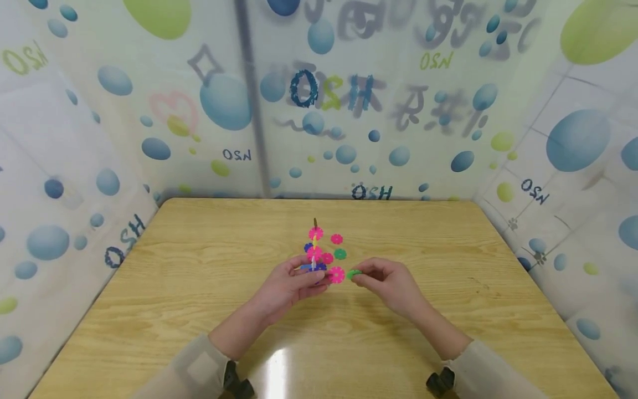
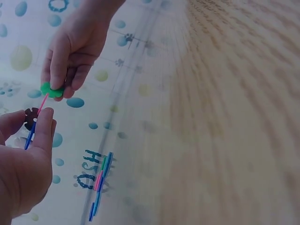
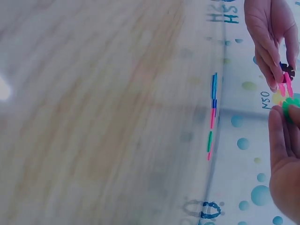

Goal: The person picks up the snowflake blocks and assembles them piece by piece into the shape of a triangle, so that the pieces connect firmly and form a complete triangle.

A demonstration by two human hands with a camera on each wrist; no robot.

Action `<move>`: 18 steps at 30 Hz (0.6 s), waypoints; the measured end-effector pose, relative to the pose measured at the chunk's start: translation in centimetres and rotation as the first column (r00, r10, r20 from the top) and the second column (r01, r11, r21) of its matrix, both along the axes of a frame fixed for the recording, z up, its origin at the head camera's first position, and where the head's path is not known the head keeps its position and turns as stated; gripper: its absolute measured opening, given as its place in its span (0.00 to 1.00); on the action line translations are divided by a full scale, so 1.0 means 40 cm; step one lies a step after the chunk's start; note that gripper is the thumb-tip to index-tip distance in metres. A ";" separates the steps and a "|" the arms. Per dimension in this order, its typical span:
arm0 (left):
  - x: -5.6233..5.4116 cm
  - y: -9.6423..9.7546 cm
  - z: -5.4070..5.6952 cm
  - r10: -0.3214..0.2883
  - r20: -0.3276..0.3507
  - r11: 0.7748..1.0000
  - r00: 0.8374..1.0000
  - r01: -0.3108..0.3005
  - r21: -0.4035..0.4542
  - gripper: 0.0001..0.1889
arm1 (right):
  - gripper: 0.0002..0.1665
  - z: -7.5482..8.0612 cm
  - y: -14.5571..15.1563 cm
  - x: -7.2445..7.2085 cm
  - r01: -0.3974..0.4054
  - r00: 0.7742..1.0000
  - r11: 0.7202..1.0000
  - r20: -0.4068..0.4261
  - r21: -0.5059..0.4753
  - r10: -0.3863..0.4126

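Note:
My left hand holds a joined piece of plastic snowflake discs between thumb and fingers, with blue and white discs at the grip. From there a chain of pink, yellow and brown discs runs upward in the head view. A pink disc sticks out on the right of the grip. With thumb and fingertips, my right hand pinches a green disc, its edge right at that pink disc. The left wrist view shows the green disc meeting the pink one's tip; fingers partly hide the joined piece.
Beyond the hands, several loose discs lie flat on the wooden table, among them a pink disc and a green disc. A patterned curtain hangs behind the table's far edge and along both sides.

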State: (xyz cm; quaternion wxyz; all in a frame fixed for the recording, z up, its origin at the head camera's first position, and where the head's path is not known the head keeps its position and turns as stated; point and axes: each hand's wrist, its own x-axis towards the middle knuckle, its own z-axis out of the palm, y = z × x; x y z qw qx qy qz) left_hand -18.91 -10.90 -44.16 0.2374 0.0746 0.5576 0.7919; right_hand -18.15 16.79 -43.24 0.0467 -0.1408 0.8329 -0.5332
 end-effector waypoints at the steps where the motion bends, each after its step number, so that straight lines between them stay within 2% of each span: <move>1: 0.000 0.000 0.000 0.001 0.001 1.000 1.000 -0.001 -0.002 0.29 | 0.06 -0.001 0.000 0.001 0.003 1.000 1.000 -0.009 -0.002 -0.003; 11: 0.003 0.006 0.006 0.007 0.016 1.000 1.000 -0.006 -0.029 0.25 | 0.06 -0.005 -0.006 0.000 0.021 0.999 1.000 -0.030 -0.014 -0.021; 18: 0.001 0.006 0.009 -0.002 -0.018 1.000 1.000 0.002 -0.025 0.28 | 0.07 -0.007 -0.007 -0.001 0.026 0.999 1.000 -0.047 -0.017 -0.027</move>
